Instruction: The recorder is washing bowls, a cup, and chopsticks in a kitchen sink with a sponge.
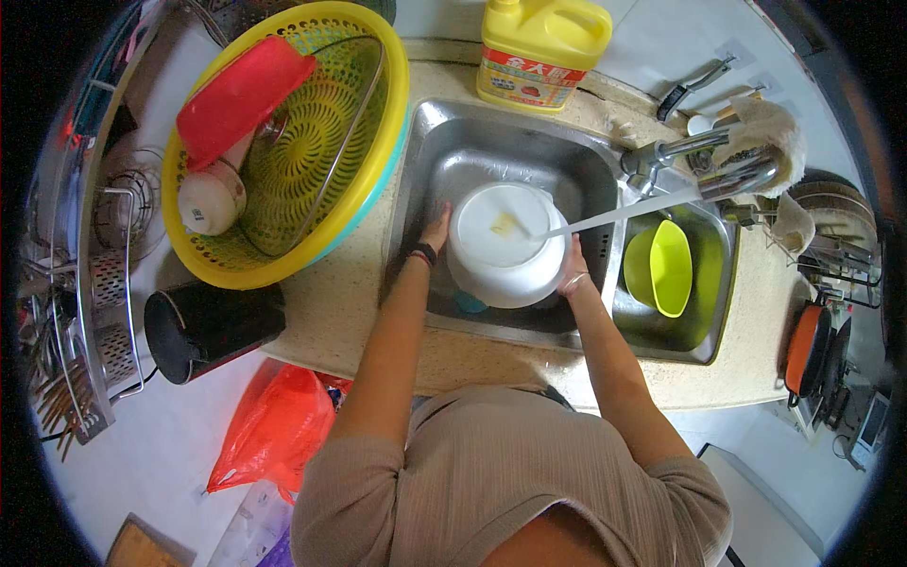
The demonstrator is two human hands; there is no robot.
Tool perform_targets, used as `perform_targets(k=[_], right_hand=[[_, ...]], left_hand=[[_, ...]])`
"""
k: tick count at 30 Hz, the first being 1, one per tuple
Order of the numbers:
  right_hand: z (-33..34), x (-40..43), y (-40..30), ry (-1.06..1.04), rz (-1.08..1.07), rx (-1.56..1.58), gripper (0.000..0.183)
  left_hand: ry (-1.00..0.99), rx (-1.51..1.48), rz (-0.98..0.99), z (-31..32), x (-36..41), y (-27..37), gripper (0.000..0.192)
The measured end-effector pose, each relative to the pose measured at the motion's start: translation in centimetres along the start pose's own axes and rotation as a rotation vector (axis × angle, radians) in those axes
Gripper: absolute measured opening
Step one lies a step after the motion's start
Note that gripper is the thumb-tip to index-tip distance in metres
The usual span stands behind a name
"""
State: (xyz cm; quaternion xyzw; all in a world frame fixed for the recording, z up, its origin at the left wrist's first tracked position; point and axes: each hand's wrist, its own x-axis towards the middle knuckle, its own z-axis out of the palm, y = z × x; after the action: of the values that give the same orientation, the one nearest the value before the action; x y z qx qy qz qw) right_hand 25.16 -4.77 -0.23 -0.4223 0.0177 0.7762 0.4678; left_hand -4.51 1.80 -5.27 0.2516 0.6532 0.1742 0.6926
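Observation:
Between my two hands is a large white bowl [489, 273], bottom side up, over the bigger basin of the steel sink [439, 131]. My left hand [436, 231] grips its left side. On the opposite side my right hand [572, 266] holds the rim, fingers partly hidden behind the bowl. Water [623, 215] streams from the faucet [744, 177] onto the upturned base, where a yellowish patch shows. Under the bowl, a bit of something blue-green [470, 302] peeks out in the basin.
A lime-green container [641, 269] sits in the smaller basin. At left, a yellow colander [283, 273] holds a red basket [237, 96] and a white cup [205, 202]. Behind the sink stands a yellow detergent jug [531, 78]. A black bin-like container [212, 329] is at the counter's left.

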Motion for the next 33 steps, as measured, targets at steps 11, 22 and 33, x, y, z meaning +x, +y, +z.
perform_targets(k=[11, 22, 33], right_hand=[[-2.5, 2.7, 0.2, 0.503, -0.019, -0.613, 0.066], [7.4, 1.7, 1.2, 0.052, -0.252, -0.573, 0.064], [8.9, -4.3, 0.7, 0.125, -0.306, -0.833, 0.06]], left_hand=[[-0.148, -0.551, 0.231, 4.0, -10.9, 5.1, 0.064], [-0.071, -0.316, 0.505, 8.3, -15.4, 6.8, 0.038], [0.094, -0.18, 0.508, 10.3, -14.4, 6.6, 0.035]])
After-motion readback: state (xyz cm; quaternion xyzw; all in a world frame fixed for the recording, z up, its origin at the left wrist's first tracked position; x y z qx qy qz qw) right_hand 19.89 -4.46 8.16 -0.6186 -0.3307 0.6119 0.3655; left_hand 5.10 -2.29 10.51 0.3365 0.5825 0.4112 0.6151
